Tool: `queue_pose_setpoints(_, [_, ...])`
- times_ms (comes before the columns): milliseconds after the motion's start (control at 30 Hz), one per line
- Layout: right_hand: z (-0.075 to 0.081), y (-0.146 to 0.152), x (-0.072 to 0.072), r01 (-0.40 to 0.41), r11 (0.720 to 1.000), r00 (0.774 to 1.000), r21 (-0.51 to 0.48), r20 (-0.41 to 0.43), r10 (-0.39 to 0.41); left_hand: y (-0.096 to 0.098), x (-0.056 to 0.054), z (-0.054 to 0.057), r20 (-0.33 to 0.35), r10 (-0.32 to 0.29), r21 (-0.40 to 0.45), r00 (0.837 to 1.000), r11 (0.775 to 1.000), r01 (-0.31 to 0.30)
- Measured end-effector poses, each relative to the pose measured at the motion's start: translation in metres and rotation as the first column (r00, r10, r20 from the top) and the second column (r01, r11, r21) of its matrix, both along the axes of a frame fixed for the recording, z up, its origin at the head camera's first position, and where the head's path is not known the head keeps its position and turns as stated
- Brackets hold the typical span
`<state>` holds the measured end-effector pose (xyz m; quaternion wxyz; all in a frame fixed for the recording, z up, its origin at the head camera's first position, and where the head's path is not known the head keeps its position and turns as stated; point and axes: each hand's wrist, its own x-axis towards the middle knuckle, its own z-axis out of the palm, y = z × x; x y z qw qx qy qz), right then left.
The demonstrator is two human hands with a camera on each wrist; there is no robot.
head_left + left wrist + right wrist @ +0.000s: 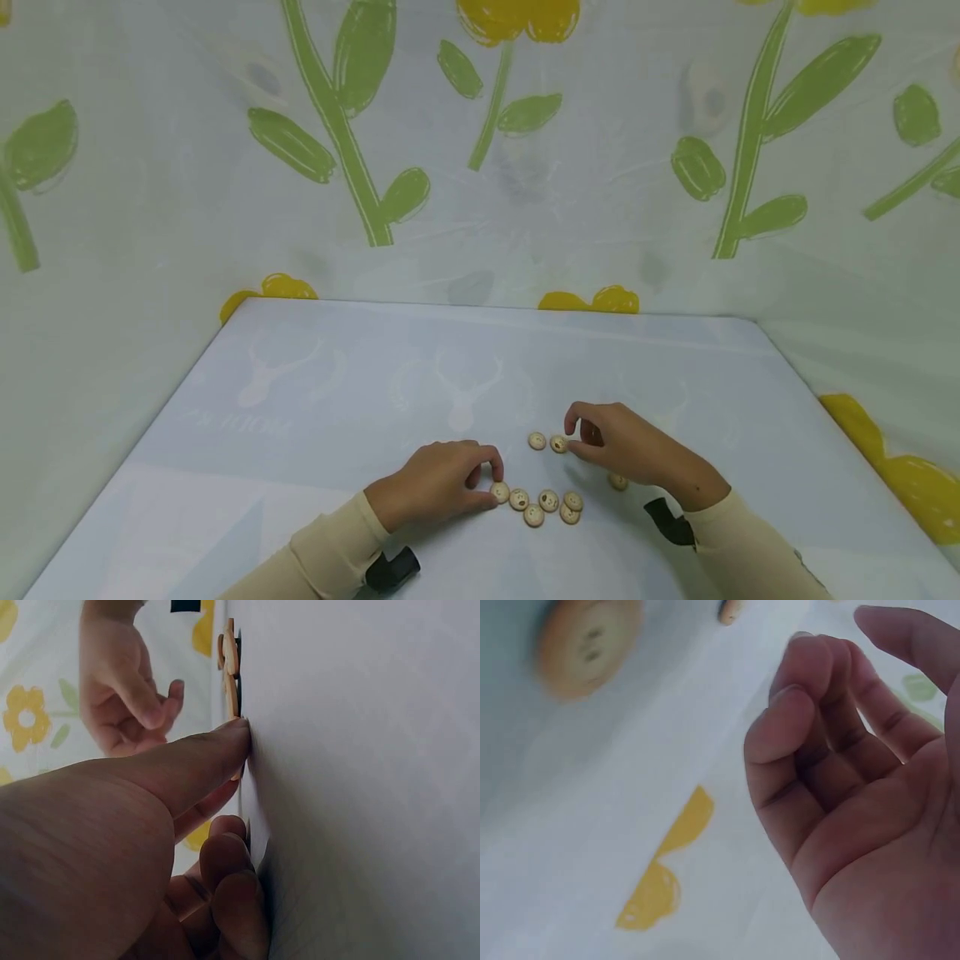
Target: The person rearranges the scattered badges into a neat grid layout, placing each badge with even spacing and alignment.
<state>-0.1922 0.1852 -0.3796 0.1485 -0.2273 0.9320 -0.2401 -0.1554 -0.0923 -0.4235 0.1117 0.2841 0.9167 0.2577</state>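
Small round wooden buttons lie on the table. My left hand (431, 485) pinches the leftmost button (499, 492) of the near group between thumb and index finger; in the left wrist view the thumb (202, 761) covers most of it. To its right lies another button (518, 499), with several more beyond. My right hand (618, 437) hovers over the table, thumb and index finger apart, nothing between them. Its fingertips are close to a dark-holed button (558, 443). Under the right wrist sits a button (617, 482), partly hidden; a blurred button (592, 645) appears large in the right wrist view.
Farther back is a lone button (537, 441). At the near group's right end, one button (573, 501) overlaps another button (570, 513). The pale table (360, 375) reaches back to a flower-printed cloth (600, 208). Each wrist carries a black strap mount (393, 570).
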Motion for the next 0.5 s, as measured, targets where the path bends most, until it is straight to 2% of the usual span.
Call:
queue_pose_setpoints(200, [-0.003, 0.014, 0.010, 0.031, 0.999, 0.999, 0.014, 0.008, -0.031, -0.001, 0.000, -0.003, -0.001, -0.012, -0.001, 1.000, 1.000, 0.012])
queue_pose_setpoints(500, [-0.007, 0.030, 0.019, 0.069, 0.996, 0.997, 0.053, 0.032, -0.071, -0.002, 0.001, -0.001, -0.006, -0.010, 0.013, 1.000, 1.000, 0.010])
